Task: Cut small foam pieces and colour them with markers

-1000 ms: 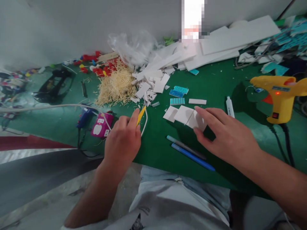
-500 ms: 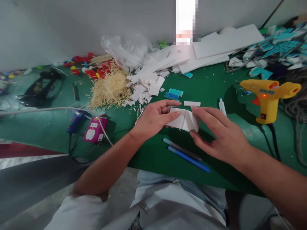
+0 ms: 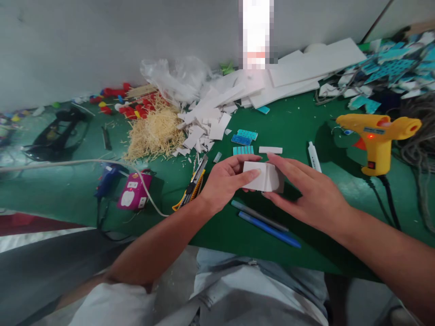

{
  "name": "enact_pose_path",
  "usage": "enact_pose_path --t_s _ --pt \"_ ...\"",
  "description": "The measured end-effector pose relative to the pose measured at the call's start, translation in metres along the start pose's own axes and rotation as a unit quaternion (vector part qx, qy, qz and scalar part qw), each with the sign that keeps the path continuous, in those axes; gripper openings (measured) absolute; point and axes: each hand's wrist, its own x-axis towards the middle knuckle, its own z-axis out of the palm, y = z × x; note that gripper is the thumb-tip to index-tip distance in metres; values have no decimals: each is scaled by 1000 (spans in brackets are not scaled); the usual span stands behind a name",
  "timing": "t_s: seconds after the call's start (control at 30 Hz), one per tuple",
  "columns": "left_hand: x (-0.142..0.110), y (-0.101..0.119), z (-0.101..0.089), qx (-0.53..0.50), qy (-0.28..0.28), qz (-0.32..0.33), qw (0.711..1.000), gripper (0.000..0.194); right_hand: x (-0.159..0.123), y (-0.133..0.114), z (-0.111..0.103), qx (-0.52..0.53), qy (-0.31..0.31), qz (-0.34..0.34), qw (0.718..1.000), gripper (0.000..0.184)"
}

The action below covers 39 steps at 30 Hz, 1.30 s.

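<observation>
Where the green tabletop (image 3: 288, 124) stretches out, the left hand (image 3: 222, 183) pinches a white foam-board piece (image 3: 254, 177) between thumb and fingers; the right hand's (image 3: 316, 194) fingertips clasp its opposite end. Pale and flat-faced, it shows a seam beside its shaded right part, near a slim white strip (image 3: 271, 150).

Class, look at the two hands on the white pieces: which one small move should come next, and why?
Probably a gentle press inward to steady the join. The left hand grips one side of the white pieces, the right hand the other, and their faces seem to meet at an angle.
</observation>
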Motion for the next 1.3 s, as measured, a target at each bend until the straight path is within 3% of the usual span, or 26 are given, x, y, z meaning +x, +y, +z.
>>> enact_pose_path --t_s 0.17,0.27,0.47,0.67,0.73,0.87,1.07,1.2,1.3 --pt "0 0 -1 11 -15 -18 1000 56 -1 5 0 1 0 -11 1000 56" --pt "1 -1 1 12 -1 -6 1000 56 0 6 0 -4 12 -29 999 47" --pt "1 -2 2 -7 25 -3 1000 55 -2 8 1 -28 -18 -5 999 44" --pt "5 9 -16 3 138 73 988 48 4 22 -9 -98 -1 60 993 43" --pt "6 10 -20 19 147 100 984 47 6 23 -10 -101 10 51 994 46" --pt "4 5 -17 63 95 117 987 39 5 22 -5 -76 1 5 997 45" --pt "-1 -3 -11 130 24 112 985 30 4 38 -8 -67 -14 15 998 42" --pt "-4 -6 -9 155 2 99 983 29 10 47 -17 -177 25 64 982 39" --pt "-5 -8 -8 168 -7 94 981 30 17 48 -17 -244 16 106 964 45"
